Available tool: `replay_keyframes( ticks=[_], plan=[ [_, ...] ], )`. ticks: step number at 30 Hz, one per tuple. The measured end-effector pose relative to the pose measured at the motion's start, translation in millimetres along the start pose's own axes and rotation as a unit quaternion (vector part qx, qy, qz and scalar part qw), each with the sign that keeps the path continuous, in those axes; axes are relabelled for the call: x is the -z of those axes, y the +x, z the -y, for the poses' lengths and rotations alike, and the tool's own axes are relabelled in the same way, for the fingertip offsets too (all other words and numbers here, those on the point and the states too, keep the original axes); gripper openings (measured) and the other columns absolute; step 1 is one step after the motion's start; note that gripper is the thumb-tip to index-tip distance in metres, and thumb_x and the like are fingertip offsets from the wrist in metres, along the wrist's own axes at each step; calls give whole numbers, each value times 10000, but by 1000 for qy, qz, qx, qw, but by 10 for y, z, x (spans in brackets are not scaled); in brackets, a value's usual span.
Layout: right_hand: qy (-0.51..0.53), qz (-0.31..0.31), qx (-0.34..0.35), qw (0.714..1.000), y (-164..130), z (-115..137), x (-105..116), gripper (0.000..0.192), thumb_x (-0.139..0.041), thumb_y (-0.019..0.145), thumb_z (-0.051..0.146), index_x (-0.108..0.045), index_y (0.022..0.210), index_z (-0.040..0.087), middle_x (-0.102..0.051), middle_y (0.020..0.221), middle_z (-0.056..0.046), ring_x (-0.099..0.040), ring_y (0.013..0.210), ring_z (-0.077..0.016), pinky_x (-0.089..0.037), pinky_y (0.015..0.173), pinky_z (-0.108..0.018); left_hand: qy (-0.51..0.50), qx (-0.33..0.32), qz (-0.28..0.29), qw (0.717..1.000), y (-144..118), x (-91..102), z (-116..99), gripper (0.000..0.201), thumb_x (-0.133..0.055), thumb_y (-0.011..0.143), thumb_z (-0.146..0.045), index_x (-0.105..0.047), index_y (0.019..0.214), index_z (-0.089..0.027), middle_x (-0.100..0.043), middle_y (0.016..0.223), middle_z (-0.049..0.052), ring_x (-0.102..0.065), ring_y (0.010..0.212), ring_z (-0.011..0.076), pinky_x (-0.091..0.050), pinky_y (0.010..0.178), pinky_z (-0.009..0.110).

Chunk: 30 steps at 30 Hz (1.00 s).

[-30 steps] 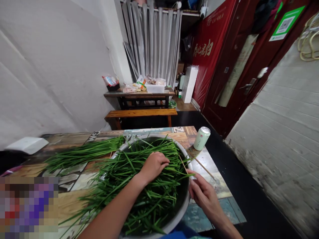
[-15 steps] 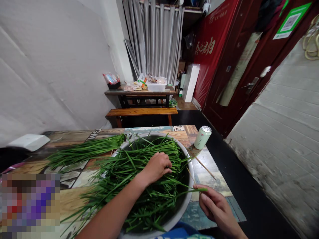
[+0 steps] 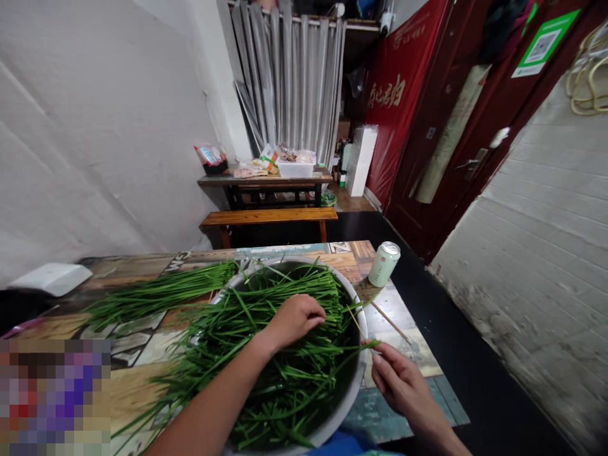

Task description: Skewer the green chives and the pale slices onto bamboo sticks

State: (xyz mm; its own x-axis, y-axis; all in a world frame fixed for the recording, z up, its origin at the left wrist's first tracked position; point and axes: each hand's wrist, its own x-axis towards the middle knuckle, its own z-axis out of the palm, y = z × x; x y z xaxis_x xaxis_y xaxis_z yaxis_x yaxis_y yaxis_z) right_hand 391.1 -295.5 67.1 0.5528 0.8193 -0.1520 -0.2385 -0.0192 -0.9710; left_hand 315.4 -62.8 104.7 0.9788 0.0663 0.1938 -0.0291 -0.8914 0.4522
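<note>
A large metal basin (image 3: 360,380) is heaped with long green chives (image 3: 280,373), many spilling over its left rim. My left hand (image 3: 295,321) lies on top of the heap, fingers curled and thumb close to them. What its fingertips grip, if anything, is hidden. By the basin's right rim, my right hand (image 3: 401,380) pinches a chive end (image 3: 373,344) between thumb and forefinger. A thin wooden skewer (image 3: 355,320) runs from that pinch toward the cut ends of the chives.
Another bunch of chives (image 3: 166,291) lies left of the basin on the patterned table (image 3: 430,354). To the right are a pale green can (image 3: 384,265) and thin wooden sticks (image 3: 387,316). A bench (image 3: 270,216) and second table (image 3: 261,180) stand beyond.
My right hand has shifted slightly up and left with the pinched chive end. The skewer now shows over the basin's inside. My left hand stays nearly in place, its thumb a little changed.
</note>
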Motion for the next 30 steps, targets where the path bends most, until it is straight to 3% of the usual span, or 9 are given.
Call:
replay_keyframes(
  ticks=[4,8,13,21,30],
  plan=[
    [5,3,23,1000,106,24,-73,429,-505,799,455,-515,1078,129,-326,475,86,-234,401,-50,-149,385,-183,-98,32,-106,989,21,31,-117,152,-506,786,-229,-647,778,-174,-645,848,32,-563,814,135,-412,770,249],
    [-36,17,41,998,170,37,-140,412,-480,815,447,-521,1074,130,-364,475,74,-276,411,-63,-173,399,-192,-126,64,-145,979,40,-16,-218,220,-452,822,-259,-654,841,-176,-657,829,38,-578,775,138,-432,739,256],
    [-62,15,48,997,207,8,-182,410,-463,827,430,-511,1083,114,-378,467,76,-283,400,-63,-193,401,-198,-158,110,-193,962,60,-60,-191,212,-486,799,-252,-670,884,-189,-675,876,35,-598,826,148,-443,784,266],
    [-44,7,44,998,268,-31,-190,408,-488,803,456,-529,1031,120,-354,472,77,-263,397,-57,-175,385,-191,-253,189,-171,933,90,-9,-219,206,-546,734,-241,-683,868,-167,-693,871,32,-625,812,167,-469,780,276],
    [-60,2,45,997,274,-17,-197,438,-479,799,483,-526,1050,127,-350,459,79,-257,389,-60,-173,383,-194,-286,213,-176,918,102,-3,-245,204,-570,705,-247,-691,842,-155,-699,842,40,-632,781,175,-482,755,281]
  ],
)
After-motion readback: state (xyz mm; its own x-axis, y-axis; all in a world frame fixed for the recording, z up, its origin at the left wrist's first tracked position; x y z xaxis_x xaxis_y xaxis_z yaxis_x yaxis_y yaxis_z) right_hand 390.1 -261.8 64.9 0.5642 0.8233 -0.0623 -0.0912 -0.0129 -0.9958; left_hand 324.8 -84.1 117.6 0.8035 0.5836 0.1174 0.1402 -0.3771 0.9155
